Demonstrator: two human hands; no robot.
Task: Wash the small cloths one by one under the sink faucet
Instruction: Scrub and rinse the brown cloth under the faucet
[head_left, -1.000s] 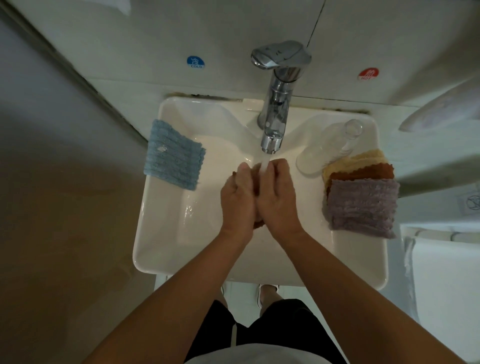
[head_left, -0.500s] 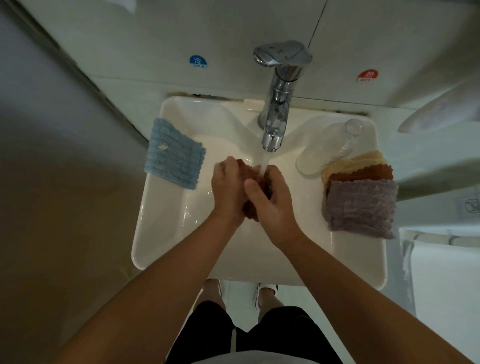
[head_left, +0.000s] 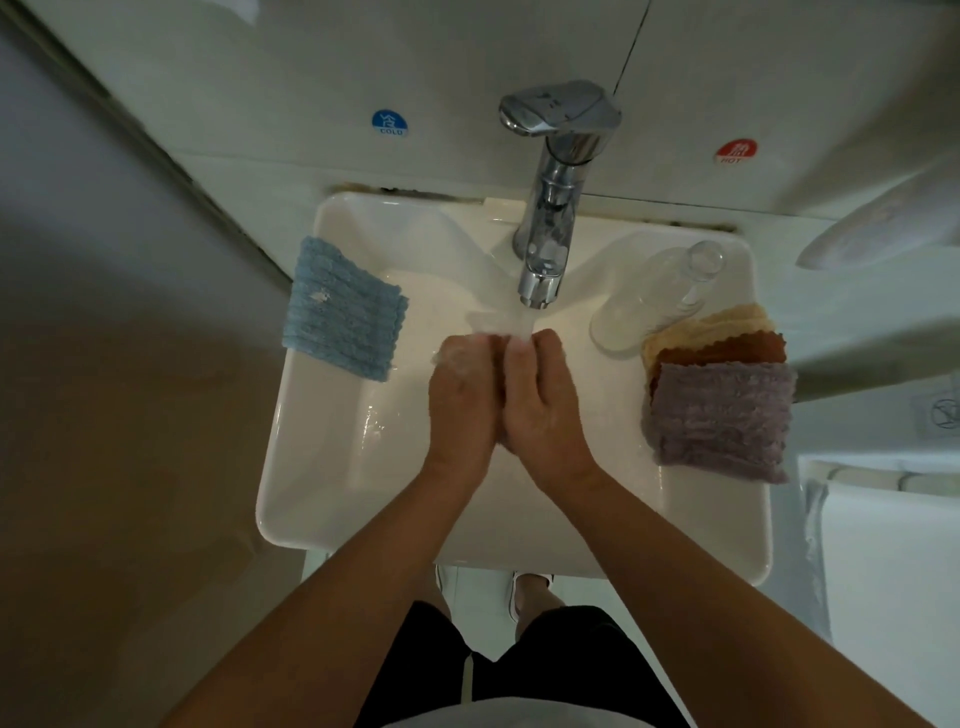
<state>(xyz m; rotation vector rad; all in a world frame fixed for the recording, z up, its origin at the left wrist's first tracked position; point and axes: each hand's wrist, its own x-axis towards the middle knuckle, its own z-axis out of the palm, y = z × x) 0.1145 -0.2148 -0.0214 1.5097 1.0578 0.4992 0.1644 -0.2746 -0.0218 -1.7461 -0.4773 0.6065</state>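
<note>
The left hand (head_left: 460, 395) and right hand (head_left: 540, 400) are pressed together around a brown cloth (head_left: 500, 347) under the running faucet (head_left: 543, 244), so the scrubbing step looks underway. Next, likely wring it and set it by the blue cloth (head_left: 340, 306), then take one from the stack topped by a purple cloth (head_left: 719, 415). The held cloth is almost wholly hidden between the palms.
</note>
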